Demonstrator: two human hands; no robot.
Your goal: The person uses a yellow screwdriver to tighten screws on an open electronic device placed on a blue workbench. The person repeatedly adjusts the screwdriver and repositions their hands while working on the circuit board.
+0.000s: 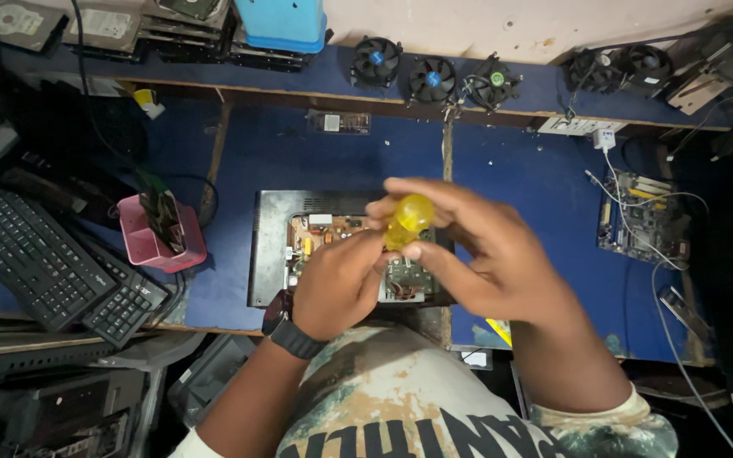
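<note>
My right hand (477,250) wraps its fingers around the yellow translucent handle of a screwdriver (407,220), held upright over the bench. My left hand (337,284), with a black watch on its wrist, pinches the tool just below the handle. Under both hands lies an open black metal device case (269,246) with a brown circuit board (320,233) exposed inside. The screwdriver's shaft and tip are hidden behind my fingers.
A pink box (159,237) holding dark cards stands left of the case, beside two black keyboards (40,254). Three cooling fans (432,78) sit on the back shelf. A green circuit board (642,216) with white cables lies at right. Hard drives (103,25) are stacked top left.
</note>
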